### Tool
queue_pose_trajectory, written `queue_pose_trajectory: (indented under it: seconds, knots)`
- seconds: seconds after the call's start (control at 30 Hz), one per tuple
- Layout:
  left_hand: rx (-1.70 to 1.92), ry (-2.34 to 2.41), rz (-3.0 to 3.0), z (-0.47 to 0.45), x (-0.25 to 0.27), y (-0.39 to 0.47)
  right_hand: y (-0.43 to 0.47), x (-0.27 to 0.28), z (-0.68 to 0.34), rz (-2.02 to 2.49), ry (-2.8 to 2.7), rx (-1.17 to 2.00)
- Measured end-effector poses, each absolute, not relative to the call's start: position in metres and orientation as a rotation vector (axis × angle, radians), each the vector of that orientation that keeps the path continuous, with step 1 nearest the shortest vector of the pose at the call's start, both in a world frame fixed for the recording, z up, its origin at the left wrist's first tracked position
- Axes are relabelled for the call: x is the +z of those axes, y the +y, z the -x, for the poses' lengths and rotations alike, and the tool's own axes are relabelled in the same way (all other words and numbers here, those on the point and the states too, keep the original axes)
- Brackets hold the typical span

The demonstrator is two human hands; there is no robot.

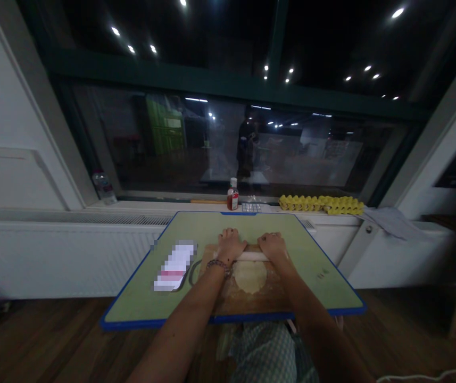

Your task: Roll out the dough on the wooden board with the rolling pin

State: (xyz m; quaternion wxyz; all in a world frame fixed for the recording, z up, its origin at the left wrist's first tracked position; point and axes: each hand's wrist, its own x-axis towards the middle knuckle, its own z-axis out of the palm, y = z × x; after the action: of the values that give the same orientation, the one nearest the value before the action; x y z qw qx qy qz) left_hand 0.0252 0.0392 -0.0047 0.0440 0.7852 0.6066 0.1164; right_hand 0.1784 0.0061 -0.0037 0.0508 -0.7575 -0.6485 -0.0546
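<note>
Both my hands grip the ends of a pale rolling pin [254, 256], which lies crosswise over a wooden board [247, 304]. My left hand [230, 246] is closed around its left end, a beaded bracelet on that wrist. Around the right end, my right hand [273, 246] is closed too. A round, flat sheet of dough [249, 276] lies on the board just on my side of the pin, between my forearms. The pin's ends are hidden under my hands.
The board rests on a small green table [315, 287] with a blue rim. A phone with a blurred screen [175, 266] lies left. On the sill stand a red-labelled bottle [233, 194], a clear bottle [104, 187] and yellow egg cartons [321, 204]; a grey cloth [391, 221] hangs right.
</note>
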Motion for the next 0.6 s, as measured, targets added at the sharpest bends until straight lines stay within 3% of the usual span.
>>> queue_pose_trajectory:
  seconds: [0.6]
  knots:
    - [0.406, 1.678, -2.548, -0.020, -0.009, 0.017, -0.021, -0.001, -0.176, 2.115, -2.267, -0.161]
